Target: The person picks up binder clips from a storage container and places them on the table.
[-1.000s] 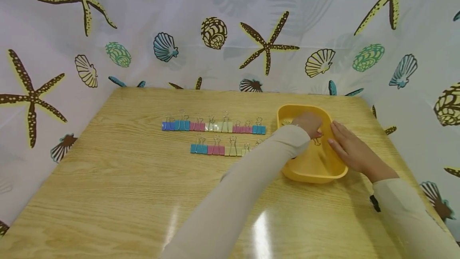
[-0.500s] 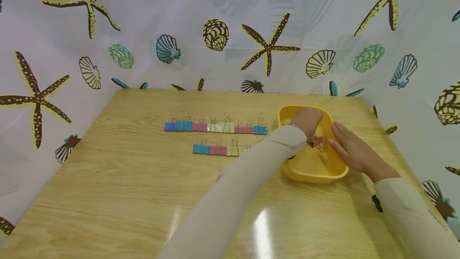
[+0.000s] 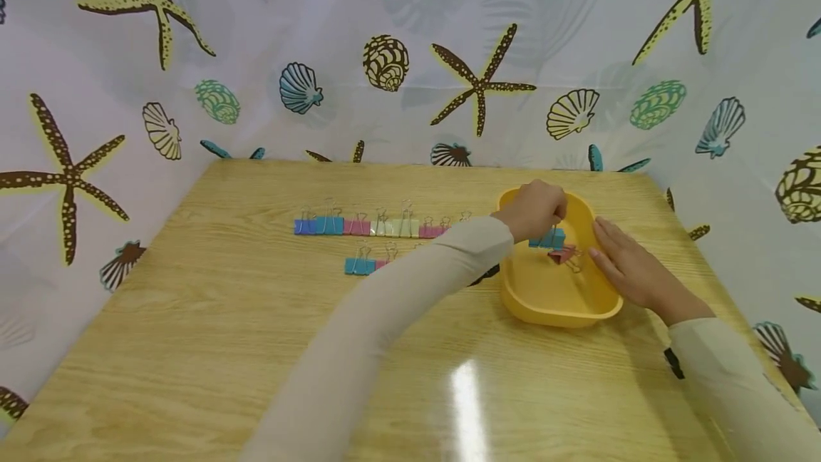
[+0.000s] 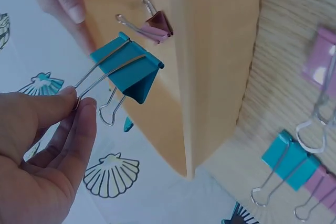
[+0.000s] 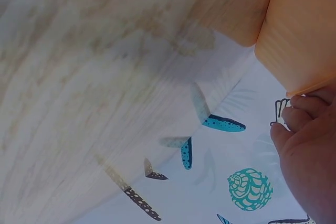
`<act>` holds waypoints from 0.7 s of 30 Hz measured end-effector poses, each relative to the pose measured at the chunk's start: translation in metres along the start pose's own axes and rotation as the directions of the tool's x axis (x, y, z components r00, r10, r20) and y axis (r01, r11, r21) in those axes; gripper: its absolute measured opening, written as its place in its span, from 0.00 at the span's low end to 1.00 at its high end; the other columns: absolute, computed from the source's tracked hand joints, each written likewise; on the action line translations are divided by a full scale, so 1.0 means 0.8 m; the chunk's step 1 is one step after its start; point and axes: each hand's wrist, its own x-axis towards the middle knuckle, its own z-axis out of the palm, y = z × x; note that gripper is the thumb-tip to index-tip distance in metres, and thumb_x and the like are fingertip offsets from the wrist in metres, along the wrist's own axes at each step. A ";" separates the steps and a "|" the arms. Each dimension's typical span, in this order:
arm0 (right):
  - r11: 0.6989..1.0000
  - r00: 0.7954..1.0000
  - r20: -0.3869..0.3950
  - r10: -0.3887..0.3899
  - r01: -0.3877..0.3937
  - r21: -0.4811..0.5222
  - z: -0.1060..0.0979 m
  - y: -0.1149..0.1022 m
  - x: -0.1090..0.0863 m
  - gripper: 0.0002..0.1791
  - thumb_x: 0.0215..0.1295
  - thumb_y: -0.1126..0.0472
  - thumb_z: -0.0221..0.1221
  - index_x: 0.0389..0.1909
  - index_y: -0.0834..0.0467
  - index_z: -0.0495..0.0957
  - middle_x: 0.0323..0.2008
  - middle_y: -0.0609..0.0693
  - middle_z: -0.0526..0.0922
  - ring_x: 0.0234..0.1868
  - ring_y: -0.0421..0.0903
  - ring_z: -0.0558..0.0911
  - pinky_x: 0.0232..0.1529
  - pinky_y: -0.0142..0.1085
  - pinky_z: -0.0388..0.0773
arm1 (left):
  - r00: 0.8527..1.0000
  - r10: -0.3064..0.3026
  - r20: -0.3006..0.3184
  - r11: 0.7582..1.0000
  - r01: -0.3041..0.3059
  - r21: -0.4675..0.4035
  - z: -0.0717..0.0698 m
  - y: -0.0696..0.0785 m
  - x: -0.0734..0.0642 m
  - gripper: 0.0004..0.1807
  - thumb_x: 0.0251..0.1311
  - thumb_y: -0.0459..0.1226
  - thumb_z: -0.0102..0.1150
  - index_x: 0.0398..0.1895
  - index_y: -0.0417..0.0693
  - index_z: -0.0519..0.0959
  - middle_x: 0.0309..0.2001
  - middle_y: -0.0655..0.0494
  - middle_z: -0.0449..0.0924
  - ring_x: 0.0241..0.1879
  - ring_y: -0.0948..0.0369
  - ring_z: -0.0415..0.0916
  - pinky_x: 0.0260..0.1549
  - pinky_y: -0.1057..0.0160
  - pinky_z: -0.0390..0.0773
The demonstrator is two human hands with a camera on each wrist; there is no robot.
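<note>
By one of its wire handles, a teal binder clip is pinched between the thumb and fingers of my left hand. In the head view that clip hangs over the inside of a yellow plastic bin. A pink binder clip lies in the bin, its wire handles toward the right. Against the bin's right wall rests my right hand, fingers straight. The right wrist view catches only part of this hand at the bin's rim.
Left of the bin, binder clips stand in two rows on the wooden table. The back row starts with a blue clip, the front row with a teal clip. My left forearm covers part of both rows. A patterned curtain surrounds the table.
My left hand has risen from inside the bin, bringing up the teal clip. The pink clip, mostly hidden earlier, shows on the bin's floor. My right hand stays on the bin.
</note>
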 end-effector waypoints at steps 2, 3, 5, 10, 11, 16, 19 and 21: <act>1.000 1.000 -0.004 -0.009 0.009 -0.013 0.000 -0.001 0.001 0.33 0.79 0.53 0.37 0.71 0.74 0.44 0.71 0.73 0.45 0.72 0.68 0.45 0.70 0.56 0.39 | 1.000 0.017 -0.023 1.000 -0.017 -0.017 -0.011 -0.007 -0.011 0.12 0.68 0.32 0.52 0.26 0.48 0.80 0.27 0.60 0.75 0.27 0.68 0.67 0.31 0.74 0.67; 1.000 1.000 -0.006 -0.010 0.010 -0.019 0.000 -0.002 0.001 0.33 0.79 0.53 0.37 0.71 0.74 0.44 0.71 0.73 0.45 0.72 0.67 0.45 0.71 0.55 0.39 | 0.999 0.024 -0.033 0.999 -0.024 -0.023 -0.016 -0.011 -0.017 0.10 0.68 0.33 0.52 0.29 0.48 0.82 0.31 0.60 0.78 0.30 0.68 0.71 0.34 0.74 0.69; 0.999 1.000 -0.008 -0.013 0.013 -0.029 0.001 -0.002 0.002 0.33 0.79 0.54 0.37 0.71 0.74 0.44 0.71 0.73 0.45 0.72 0.67 0.45 0.71 0.55 0.39 | 0.998 0.038 -0.057 0.999 -0.040 -0.033 -0.025 -0.018 -0.028 0.09 0.68 0.33 0.53 0.36 0.47 0.84 0.38 0.59 0.82 0.37 0.67 0.76 0.40 0.73 0.72; 0.999 1.000 -0.003 -0.014 0.013 -0.040 0.004 -0.001 0.001 0.32 0.79 0.55 0.37 0.71 0.73 0.44 0.71 0.72 0.45 0.73 0.67 0.44 0.71 0.55 0.39 | 0.995 0.048 -0.089 0.997 -0.053 -0.058 -0.043 -0.038 -0.056 0.09 0.67 0.35 0.55 0.39 0.46 0.85 0.39 0.56 0.84 0.39 0.64 0.79 0.45 0.71 0.74; 0.999 1.000 0.000 -0.010 0.010 -0.038 0.005 0.000 0.001 0.32 0.79 0.55 0.37 0.72 0.73 0.43 0.71 0.72 0.45 0.73 0.67 0.44 0.71 0.54 0.38 | 0.995 0.044 -0.091 0.997 -0.050 -0.064 -0.047 -0.042 -0.061 0.08 0.67 0.35 0.56 0.39 0.46 0.86 0.39 0.56 0.84 0.38 0.64 0.78 0.45 0.71 0.74; 0.999 1.000 -0.003 -0.003 0.003 -0.045 0.005 0.001 0.000 0.33 0.79 0.54 0.36 0.72 0.72 0.43 0.71 0.72 0.45 0.73 0.66 0.43 0.71 0.53 0.37 | 0.995 0.019 -0.094 0.994 -0.029 -0.104 -0.067 -0.063 -0.092 0.08 0.65 0.35 0.58 0.39 0.45 0.86 0.38 0.55 0.85 0.36 0.64 0.78 0.44 0.70 0.75; 0.999 1.000 -0.005 -0.004 0.003 -0.046 0.005 0.001 0.001 0.32 0.79 0.54 0.36 0.72 0.72 0.43 0.71 0.73 0.45 0.73 0.66 0.43 0.72 0.52 0.35 | 0.996 0.000 -0.094 0.992 -0.012 -0.130 -0.075 -0.083 -0.112 0.07 0.64 0.35 0.59 0.40 0.46 0.86 0.38 0.55 0.85 0.34 0.64 0.79 0.41 0.69 0.76; 0.999 1.000 -0.004 -0.006 0.006 -0.044 0.005 0.000 0.001 0.32 0.79 0.55 0.36 0.72 0.73 0.43 0.71 0.73 0.45 0.73 0.66 0.43 0.72 0.52 0.35 | 0.996 -0.014 -0.088 0.988 0.000 -0.157 -0.079 -0.101 -0.127 0.07 0.64 0.36 0.59 0.39 0.46 0.86 0.38 0.56 0.85 0.33 0.64 0.79 0.39 0.68 0.76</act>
